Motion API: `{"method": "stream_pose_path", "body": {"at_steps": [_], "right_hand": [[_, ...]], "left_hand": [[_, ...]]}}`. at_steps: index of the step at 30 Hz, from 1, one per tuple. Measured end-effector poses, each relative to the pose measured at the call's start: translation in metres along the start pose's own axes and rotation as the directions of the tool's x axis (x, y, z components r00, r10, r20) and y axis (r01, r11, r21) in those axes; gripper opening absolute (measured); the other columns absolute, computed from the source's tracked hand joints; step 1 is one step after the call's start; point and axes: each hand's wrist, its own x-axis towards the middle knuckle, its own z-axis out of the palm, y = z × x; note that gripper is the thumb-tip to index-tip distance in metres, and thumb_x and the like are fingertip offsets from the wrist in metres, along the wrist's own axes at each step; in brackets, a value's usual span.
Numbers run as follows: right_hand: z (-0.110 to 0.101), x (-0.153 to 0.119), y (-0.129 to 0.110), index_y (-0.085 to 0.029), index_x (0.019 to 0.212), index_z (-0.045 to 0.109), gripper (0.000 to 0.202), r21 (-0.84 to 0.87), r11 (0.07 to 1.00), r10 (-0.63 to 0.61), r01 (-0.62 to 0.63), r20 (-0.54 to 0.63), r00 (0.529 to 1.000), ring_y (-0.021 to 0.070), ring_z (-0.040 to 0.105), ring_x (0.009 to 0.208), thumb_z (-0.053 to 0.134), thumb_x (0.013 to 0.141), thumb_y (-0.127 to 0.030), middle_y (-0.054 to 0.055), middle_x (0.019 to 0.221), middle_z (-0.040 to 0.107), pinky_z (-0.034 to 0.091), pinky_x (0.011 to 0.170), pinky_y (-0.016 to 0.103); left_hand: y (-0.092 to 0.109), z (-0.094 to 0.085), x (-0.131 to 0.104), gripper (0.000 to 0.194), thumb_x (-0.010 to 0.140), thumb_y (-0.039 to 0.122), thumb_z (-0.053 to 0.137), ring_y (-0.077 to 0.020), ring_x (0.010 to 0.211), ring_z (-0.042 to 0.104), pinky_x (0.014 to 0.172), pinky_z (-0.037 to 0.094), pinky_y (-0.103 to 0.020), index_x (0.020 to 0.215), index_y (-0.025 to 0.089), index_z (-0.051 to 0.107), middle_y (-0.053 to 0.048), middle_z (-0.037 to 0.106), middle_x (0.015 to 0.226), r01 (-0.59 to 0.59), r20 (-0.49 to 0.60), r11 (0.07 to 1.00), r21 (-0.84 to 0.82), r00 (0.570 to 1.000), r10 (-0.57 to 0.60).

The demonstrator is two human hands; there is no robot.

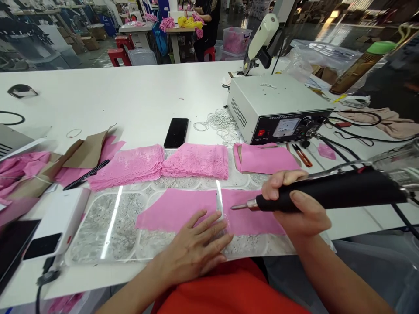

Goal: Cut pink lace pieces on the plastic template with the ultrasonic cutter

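Observation:
My left hand lies flat with fingers apart, pressing on a pink fabric piece. Beneath its fingertips is a narrow, shiny strip across the fabric, partly covered; I cannot tell whether it is a ruler. Wrapped around the black handle of a corded ultrasonic hand tool is my right hand. The tool's metal tip points left, close above the fabric beside the strip. Under the fabric lies a clear-covered, grey patterned mat. Two stacks of pink lace pieces sit just behind.
A grey power box with cables stands at right rear, near orange-handled snippers. A black phone and white elastic loops lie behind the lace. At left are a white device and cardboard. Another person sits far back.

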Motion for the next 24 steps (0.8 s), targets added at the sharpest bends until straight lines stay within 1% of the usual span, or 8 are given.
{"method": "stream_pose_path", "body": {"at_steps": [3, 5, 6, 9, 12, 15, 18, 24], "right_hand": [[-0.01, 0.007, -0.007, -0.021, 0.077, 0.059, 0.012, -0.095, 0.992, -0.096, 0.081, -0.165, 0.982, 0.0111, 0.051, 0.053, 0.065, 0.07, -0.028, 0.0, 0.072, 0.054, 0.046, 0.05, 0.029], [-0.016, 0.009, -0.008, -0.021, 0.076, 0.058, 0.011, -0.158, 0.98, -0.155, 0.121, -0.227, 0.961, 0.0111, 0.051, 0.054, 0.063, 0.069, -0.027, -0.001, 0.073, 0.053, 0.046, 0.052, 0.03], [-0.018, 0.01, -0.008, -0.021, 0.076, 0.057, 0.011, -0.176, 0.976, -0.171, 0.13, -0.24, 0.956, 0.0112, 0.051, 0.055, 0.063, 0.069, -0.026, -0.001, 0.073, 0.053, 0.046, 0.054, 0.03], [-0.02, 0.009, -0.001, -0.02, 0.078, 0.057, 0.01, -0.197, 0.971, -0.179, 0.133, -0.238, 0.955, 0.0114, 0.052, 0.057, 0.062, 0.07, -0.024, 0.0, 0.076, 0.054, 0.046, 0.056, 0.03], [-0.019, 0.009, 0.005, -0.02, 0.078, 0.058, 0.009, -0.205, 0.969, -0.184, 0.138, -0.227, 0.956, 0.0114, 0.052, 0.056, 0.062, 0.071, -0.024, 0.0, 0.076, 0.056, 0.046, 0.056, 0.03], [-0.016, 0.01, 0.007, -0.021, 0.078, 0.059, 0.01, -0.202, 0.968, -0.192, 0.147, -0.222, 0.956, 0.0117, 0.052, 0.055, 0.062, 0.069, -0.025, 0.0, 0.074, 0.056, 0.046, 0.054, 0.03], [-0.014, 0.011, 0.008, -0.022, 0.077, 0.058, 0.011, -0.214, 0.968, -0.175, 0.129, -0.215, 0.961, 0.012, 0.051, 0.055, 0.063, 0.068, -0.026, -0.001, 0.073, 0.057, 0.047, 0.053, 0.031], [-0.015, 0.011, 0.009, -0.022, 0.078, 0.058, 0.012, -0.205, 0.971, -0.162, 0.123, -0.188, 0.969, 0.0116, 0.052, 0.054, 0.065, 0.07, -0.028, -0.001, 0.075, 0.058, 0.048, 0.054, 0.031]], "left_hand": [[-0.003, -0.003, 0.009, 0.035, 0.098, 0.027, 0.046, -0.0254, 0.136, 0.043, 0.114, 0.033, -0.047, 0.131, 0.018, 0.055, -0.009, 0.061, 0.132, 0.066, -0.038, 0.997, 0.032, 0.997, -0.065], [-0.008, 0.0, 0.014, 0.036, 0.099, 0.029, 0.046, -0.0267, 0.138, 0.04, 0.115, 0.03, -0.05, 0.132, 0.019, 0.054, -0.009, 0.057, 0.136, 0.102, -0.038, 0.992, 0.077, 0.994, -0.099], [-0.011, 0.003, 0.016, 0.036, 0.099, 0.031, 0.046, -0.0277, 0.138, 0.04, 0.115, 0.029, -0.052, 0.132, 0.019, 0.054, -0.009, 0.056, 0.139, 0.108, -0.036, 0.989, 0.105, 0.994, -0.105], [-0.018, 0.014, 0.019, 0.038, 0.099, 0.034, 0.046, -0.0304, 0.137, 0.04, 0.115, 0.024, -0.057, 0.133, 0.02, 0.053, -0.008, 0.053, 0.141, 0.106, -0.026, 0.98, 0.168, 0.994, -0.103], [-0.022, 0.02, 0.018, 0.038, 0.099, 0.032, 0.046, -0.0309, 0.138, 0.039, 0.116, 0.019, -0.058, 0.134, 0.02, 0.052, -0.008, 0.053, 0.141, 0.112, -0.017, 0.979, 0.172, 0.994, -0.11], [-0.023, 0.02, 0.017, 0.039, 0.099, 0.031, 0.046, -0.031, 0.138, 0.038, 0.117, 0.015, -0.058, 0.135, 0.02, 0.051, -0.007, 0.052, 0.142, 0.116, -0.01, 0.978, 0.171, 0.993, -0.116], [-0.022, 0.019, 0.017, 0.039, 0.098, 0.032, 0.047, -0.0307, 0.138, 0.038, 0.117, 0.014, -0.058, 0.135, 0.02, 0.051, -0.007, 0.052, 0.142, 0.123, -0.002, 0.978, 0.169, 0.992, -0.124], [-0.022, 0.019, 0.016, 0.04, 0.097, 0.03, 0.047, -0.0311, 0.138, 0.038, 0.117, 0.011, -0.059, 0.136, 0.02, 0.051, -0.007, 0.052, 0.142, 0.129, 0.003, 0.979, 0.156, 0.991, -0.131]]}}
